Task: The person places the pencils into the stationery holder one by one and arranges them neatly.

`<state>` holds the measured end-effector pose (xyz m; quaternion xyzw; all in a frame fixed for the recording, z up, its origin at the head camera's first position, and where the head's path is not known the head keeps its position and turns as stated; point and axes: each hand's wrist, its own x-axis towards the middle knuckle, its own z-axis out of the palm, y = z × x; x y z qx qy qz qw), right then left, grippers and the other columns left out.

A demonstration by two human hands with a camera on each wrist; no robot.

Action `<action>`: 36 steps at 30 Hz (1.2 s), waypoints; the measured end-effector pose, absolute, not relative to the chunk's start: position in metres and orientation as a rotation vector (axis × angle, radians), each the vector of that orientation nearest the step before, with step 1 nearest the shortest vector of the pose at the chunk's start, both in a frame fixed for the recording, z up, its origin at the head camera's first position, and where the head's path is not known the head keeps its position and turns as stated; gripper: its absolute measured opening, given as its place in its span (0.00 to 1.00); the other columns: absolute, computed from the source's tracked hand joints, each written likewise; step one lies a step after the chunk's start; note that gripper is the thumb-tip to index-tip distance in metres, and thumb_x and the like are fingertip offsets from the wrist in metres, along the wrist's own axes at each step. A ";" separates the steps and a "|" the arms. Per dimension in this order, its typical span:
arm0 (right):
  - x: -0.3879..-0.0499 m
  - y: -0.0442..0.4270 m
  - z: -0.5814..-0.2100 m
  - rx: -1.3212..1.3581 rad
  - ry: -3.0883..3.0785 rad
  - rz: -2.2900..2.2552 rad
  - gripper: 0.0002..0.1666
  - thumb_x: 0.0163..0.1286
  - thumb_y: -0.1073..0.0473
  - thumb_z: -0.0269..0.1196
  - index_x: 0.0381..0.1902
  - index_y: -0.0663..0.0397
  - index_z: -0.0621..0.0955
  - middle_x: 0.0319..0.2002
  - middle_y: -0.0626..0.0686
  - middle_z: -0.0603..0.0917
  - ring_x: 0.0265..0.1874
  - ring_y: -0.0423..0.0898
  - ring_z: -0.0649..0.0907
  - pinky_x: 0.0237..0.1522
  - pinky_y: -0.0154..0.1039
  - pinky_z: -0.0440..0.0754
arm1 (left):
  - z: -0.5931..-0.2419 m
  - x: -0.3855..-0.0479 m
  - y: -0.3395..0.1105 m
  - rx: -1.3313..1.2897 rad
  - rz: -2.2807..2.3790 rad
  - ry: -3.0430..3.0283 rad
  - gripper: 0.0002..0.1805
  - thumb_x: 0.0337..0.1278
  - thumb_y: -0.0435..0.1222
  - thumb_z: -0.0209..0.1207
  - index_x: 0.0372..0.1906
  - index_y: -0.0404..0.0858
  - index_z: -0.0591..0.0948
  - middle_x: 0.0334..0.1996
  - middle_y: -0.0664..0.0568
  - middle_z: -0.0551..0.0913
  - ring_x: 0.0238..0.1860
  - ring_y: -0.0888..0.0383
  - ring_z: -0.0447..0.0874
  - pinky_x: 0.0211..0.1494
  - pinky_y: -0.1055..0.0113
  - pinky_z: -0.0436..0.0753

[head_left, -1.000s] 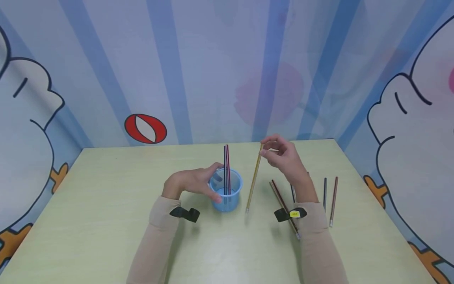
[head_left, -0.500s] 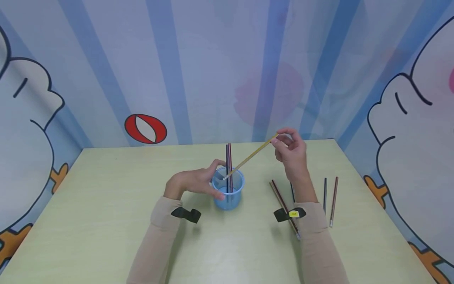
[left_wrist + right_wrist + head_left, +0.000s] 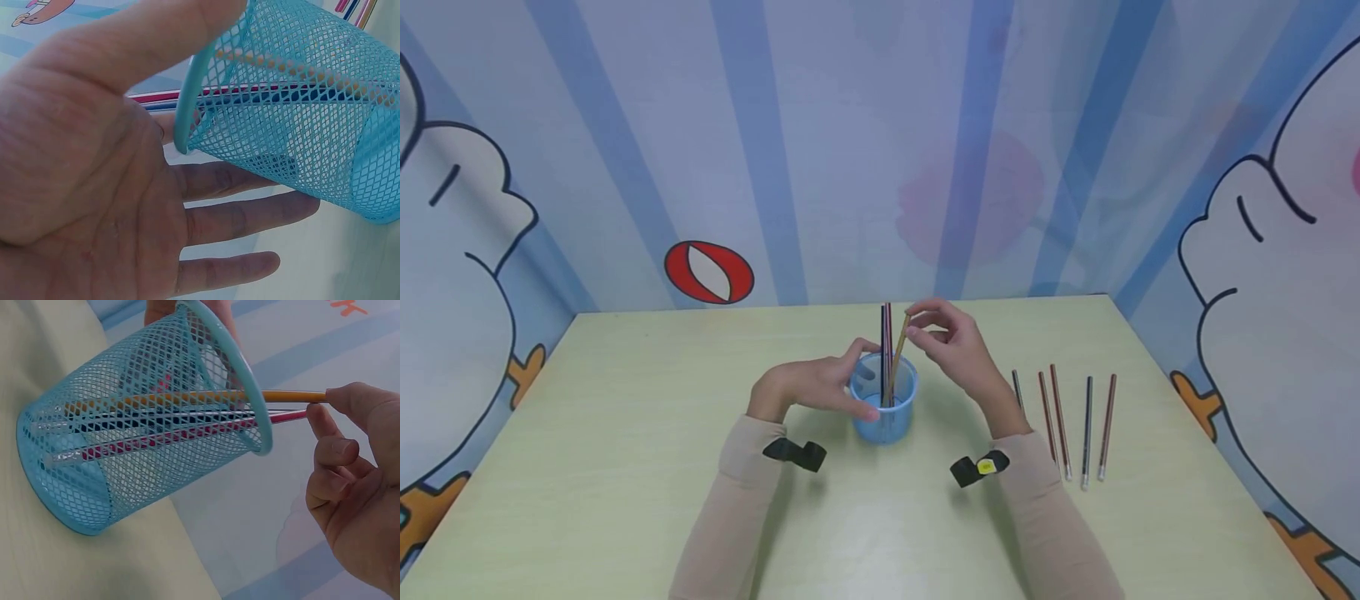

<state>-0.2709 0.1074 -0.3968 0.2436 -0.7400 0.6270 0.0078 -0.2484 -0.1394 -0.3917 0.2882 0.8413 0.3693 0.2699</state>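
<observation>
A blue mesh cup [image 3: 883, 427] stands upright on the table with a dark and a red pencil [image 3: 181, 433] in it. My left hand [image 3: 812, 385] grips the cup from the left, thumb and fingers around its rim and side; in the left wrist view the thumb crosses the rim of the cup [image 3: 300, 112]. My right hand [image 3: 951, 346] pinches the top end of a yellow pencil [image 3: 290, 396] between thumb and index finger. Through the mesh, the pencil's lower end shows inside near the cup's bottom, beside the other two.
Several brown and dark pencils lie apart on the table to the right, among them a dark one [image 3: 1087, 429] and a reddish one [image 3: 1107, 425]. The right forearm reaches over the table left of them. A patterned cloth wall [image 3: 865, 150] rises behind the table's back edge.
My right hand has moved left, bringing the yellow pencil from beside the cup to a steep tilt inside it. The cup, held by my left hand, has shifted slightly right.
</observation>
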 end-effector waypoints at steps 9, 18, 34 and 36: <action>-0.269 0.102 -0.405 0.936 -2.564 1.843 0.39 0.75 0.65 0.57 0.77 0.30 0.62 0.34 0.62 0.81 0.37 0.65 0.80 0.38 0.44 0.77 | -0.394 -0.252 -0.139 0.928 1.055 2.316 0.47 0.59 0.41 0.69 0.75 0.42 0.53 0.66 0.47 0.71 0.68 0.51 0.68 0.70 0.51 0.66; -0.272 0.113 -0.404 0.995 -2.612 1.847 0.44 0.74 0.65 0.54 0.77 0.19 0.54 0.31 0.64 0.84 0.28 0.59 0.80 0.28 0.40 0.73 | -0.395 -0.254 -0.138 0.883 1.105 2.327 0.48 0.55 0.42 0.72 0.69 0.41 0.49 0.64 0.39 0.70 0.67 0.46 0.69 0.69 0.51 0.67; -0.282 0.191 -0.411 0.776 -3.085 1.417 0.27 0.75 0.59 0.59 0.70 0.48 0.73 0.51 0.61 0.82 0.27 0.64 0.76 0.30 0.44 0.73 | -0.395 -0.252 -0.138 0.891 0.980 2.396 0.27 0.56 0.44 0.71 0.44 0.33 0.68 0.32 0.51 0.66 0.34 0.57 0.64 0.37 0.64 0.65; -0.283 0.193 -0.412 0.791 -3.188 1.313 0.27 0.74 0.58 0.60 0.70 0.51 0.73 0.50 0.61 0.82 0.27 0.59 0.78 0.33 0.45 0.75 | -0.394 -0.252 -0.138 0.890 0.982 2.400 0.26 0.55 0.43 0.72 0.42 0.33 0.68 0.30 0.52 0.64 0.32 0.57 0.63 0.36 0.64 0.64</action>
